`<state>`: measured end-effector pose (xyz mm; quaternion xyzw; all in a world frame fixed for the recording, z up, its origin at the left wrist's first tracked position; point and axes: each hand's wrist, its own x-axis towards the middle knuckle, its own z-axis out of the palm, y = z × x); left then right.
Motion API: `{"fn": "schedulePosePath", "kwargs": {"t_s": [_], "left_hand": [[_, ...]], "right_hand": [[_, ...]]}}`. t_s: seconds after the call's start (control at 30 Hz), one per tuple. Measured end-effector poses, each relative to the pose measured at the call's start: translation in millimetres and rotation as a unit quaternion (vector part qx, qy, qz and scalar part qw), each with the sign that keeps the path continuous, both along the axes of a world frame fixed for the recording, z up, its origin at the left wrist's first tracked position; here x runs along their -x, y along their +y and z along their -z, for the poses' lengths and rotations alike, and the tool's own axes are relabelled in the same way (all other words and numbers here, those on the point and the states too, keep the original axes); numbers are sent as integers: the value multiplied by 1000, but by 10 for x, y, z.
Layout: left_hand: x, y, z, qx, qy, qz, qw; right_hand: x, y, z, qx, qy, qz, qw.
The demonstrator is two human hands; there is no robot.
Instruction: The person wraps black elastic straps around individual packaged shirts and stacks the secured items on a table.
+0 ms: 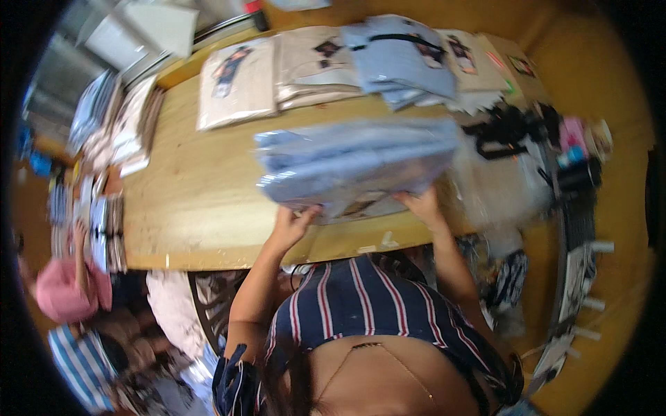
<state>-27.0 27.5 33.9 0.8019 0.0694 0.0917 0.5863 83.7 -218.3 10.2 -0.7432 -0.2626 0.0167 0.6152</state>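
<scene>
Holding a bundle of blue clothes (357, 163) in clear wrap at the centre of the frame, I have both hands on its near edge. My left hand (293, 225) grips the lower left corner, thumb turned inward; my right hand (423, 206) grips the lower right part. Some fingers are hidden beneath and the bundle is blurred, so I cannot tell whether it touches the wooden table (187, 208) or hangs just above. Along the top of the frame I see beige packs (253, 90) with a blue pack (399, 73) among them. Black straps (510, 128) lie right of centre, above some clear plastic (496, 187). Folded clothes (135, 125) stand in stacks at upper left, and a person in pink (69, 288) is at lower left.
</scene>
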Motion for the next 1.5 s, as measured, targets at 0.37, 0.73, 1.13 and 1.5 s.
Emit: {"fn": "schedulePosePath", "kwargs": {"t_s": [0.37,0.73,1.13,1.5], "left_hand": [[-112,-78,122,194,196,-56,960],[-434,-623,-788,-112,-107,122,980],[-248,1001,-686,0,224,365,904],[-1310,895,826,-206,78,-165,961]], "right_hand": [[-514,-596,-43,349,77,211,910],[-120,-37,-799,169,-30,-109,979],[-980,-1042,-1143,245,125,-228,934],[-1956,473,692,214,137,95,962]]}}
